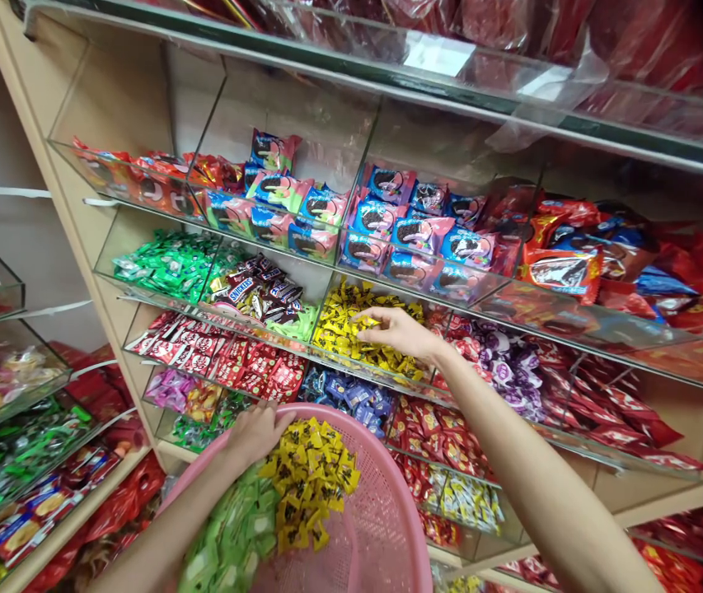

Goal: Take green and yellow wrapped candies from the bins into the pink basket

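Observation:
A pink plastic basket (pixel 416 527) tilts at the bottom centre, holding yellow-wrapped candies (pixel 317 486) beside green-wrapped ones (pixel 233 527). My left hand (pixel 258 432) grips its far rim, fingers over the edge. Up on the shelf, my right hand (pixel 391 329) is over a compartment of yellow candies (pixel 348 317), its thumb and fingers curved but apart, with nothing visible between them.
Tiers of clear shelf trays (pixel 289 342) hold Snickers bars (pixel 252 288), green candies (pixel 171 263), blue and pink cookie packs (pixel 376 218) and purple-wrapped candies (pixel 508 362). A glass shelf edge (pixel 351 62) runs overhead. More trays stand at the left.

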The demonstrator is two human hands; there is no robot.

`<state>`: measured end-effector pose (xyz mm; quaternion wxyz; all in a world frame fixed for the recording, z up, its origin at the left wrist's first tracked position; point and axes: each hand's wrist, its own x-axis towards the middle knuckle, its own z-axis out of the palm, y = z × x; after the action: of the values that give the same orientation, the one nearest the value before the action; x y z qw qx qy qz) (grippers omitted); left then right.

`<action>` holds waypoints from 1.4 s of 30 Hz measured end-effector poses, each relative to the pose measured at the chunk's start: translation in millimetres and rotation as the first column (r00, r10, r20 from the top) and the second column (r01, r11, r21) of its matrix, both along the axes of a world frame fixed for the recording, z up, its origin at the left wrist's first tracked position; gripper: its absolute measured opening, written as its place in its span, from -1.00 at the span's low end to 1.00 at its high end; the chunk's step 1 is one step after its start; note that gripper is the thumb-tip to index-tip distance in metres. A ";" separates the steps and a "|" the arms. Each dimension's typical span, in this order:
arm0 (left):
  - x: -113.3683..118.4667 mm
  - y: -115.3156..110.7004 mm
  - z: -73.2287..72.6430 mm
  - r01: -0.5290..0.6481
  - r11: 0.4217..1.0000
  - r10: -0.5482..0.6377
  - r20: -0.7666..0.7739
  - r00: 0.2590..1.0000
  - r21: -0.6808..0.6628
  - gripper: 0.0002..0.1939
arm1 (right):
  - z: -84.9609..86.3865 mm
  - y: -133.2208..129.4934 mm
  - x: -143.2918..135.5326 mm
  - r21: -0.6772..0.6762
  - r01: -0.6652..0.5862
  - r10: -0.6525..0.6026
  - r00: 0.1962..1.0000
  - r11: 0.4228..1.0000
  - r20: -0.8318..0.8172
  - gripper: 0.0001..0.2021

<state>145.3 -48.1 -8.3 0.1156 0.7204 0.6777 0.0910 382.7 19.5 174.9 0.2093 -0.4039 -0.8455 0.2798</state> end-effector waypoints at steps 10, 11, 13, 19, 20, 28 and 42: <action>4.8 5.5 -2.4 -0.001 0.999 0.001 0.009 1.000 -0.035 -0.33 | -91.6 -98.8 -34.8 -0.057 -0.365 0.369 0.907 0.929 0.206 -0.74; 4.8 5.4 -2.2 0.003 0.999 -0.002 0.006 1.000 -0.032 -0.33 | -109.4 -103.9 -37.5 -0.032 -0.376 0.370 0.886 0.926 0.280 -0.75; 4.5 5.0 -1.7 0.007 0.999 -0.007 -0.002 1.000 -0.033 -0.33 | -139.5 -112.7 -41.8 0.033 -0.362 0.311 0.841 0.931 0.443 -0.79; 3.9 3.8 -1.8 0.013 1.000 -0.013 -0.018 1.000 -0.018 -0.32 | -168.8 -127.4 -52.8 0.173 -0.414 0.232 0.756 0.894 0.613 -0.83; 3.8 3.5 -2.1 0.014 1.000 -0.014 -0.021 1.000 -0.015 -0.31 | -169.2 -128.0 -54.5 0.192 -0.417 0.219 0.752 0.889 0.621 -0.83; 3.1 3.0 -7.8 0.017 1.000 -0.017 -0.017 1.000 0.004 -0.32 | -183.6 -129.8 -62.0 0.294 -0.379 0.106 0.752 0.878 0.651 -0.89; 6.5 7.6 -6.7 0.020 1.000 -0.020 -0.050 0.999 -0.011 -0.31 | -119.3 -125.9 -49.7 0.409 -0.229 -0.055 0.817 0.883 0.575 -0.74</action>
<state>151.9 -40.5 -15.1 0.1033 0.7287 0.6736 0.0685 333.0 -106.4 55.7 0.0229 -0.3671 -0.9284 -0.0530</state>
